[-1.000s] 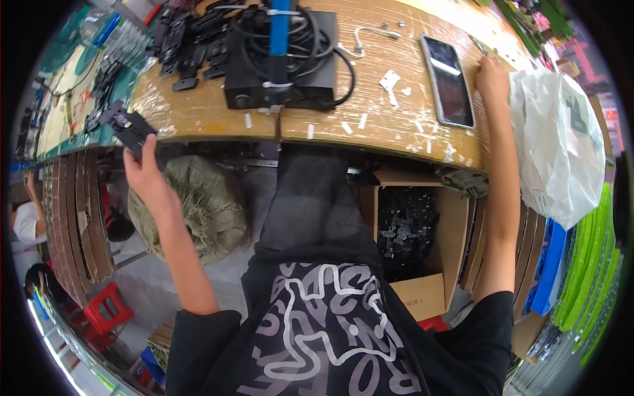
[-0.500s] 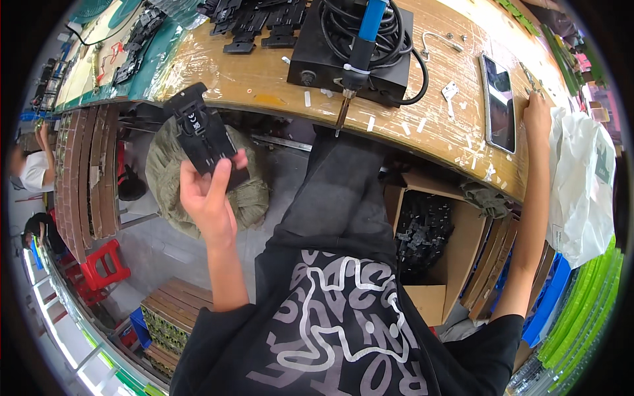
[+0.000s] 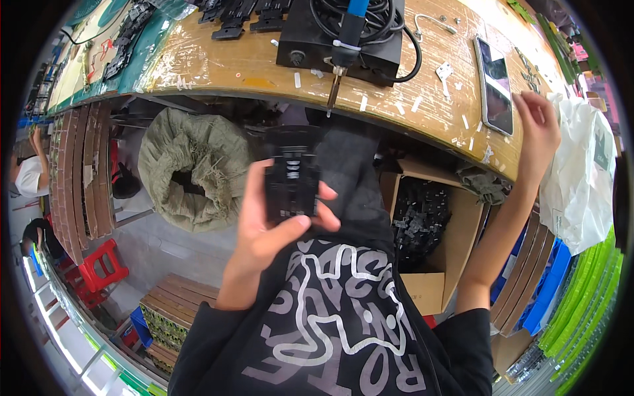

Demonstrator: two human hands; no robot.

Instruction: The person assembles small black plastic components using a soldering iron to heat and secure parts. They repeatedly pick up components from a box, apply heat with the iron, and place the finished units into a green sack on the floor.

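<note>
While a scuffed wooden workbench (image 3: 218, 63) curves overhead, the left hand (image 3: 267, 221) grips a black plastic part (image 3: 291, 173) above the lap.
Its long axis runs up-down in the head view, top end toward the bench edge (thumb across its lower face). The right hand (image 3: 538, 125), fingers loosely spread, hovers beside a smartphone (image 3: 495, 84). A cardboard box (image 3: 429, 231) and burlap sack (image 3: 191, 168) sit below.
</note>
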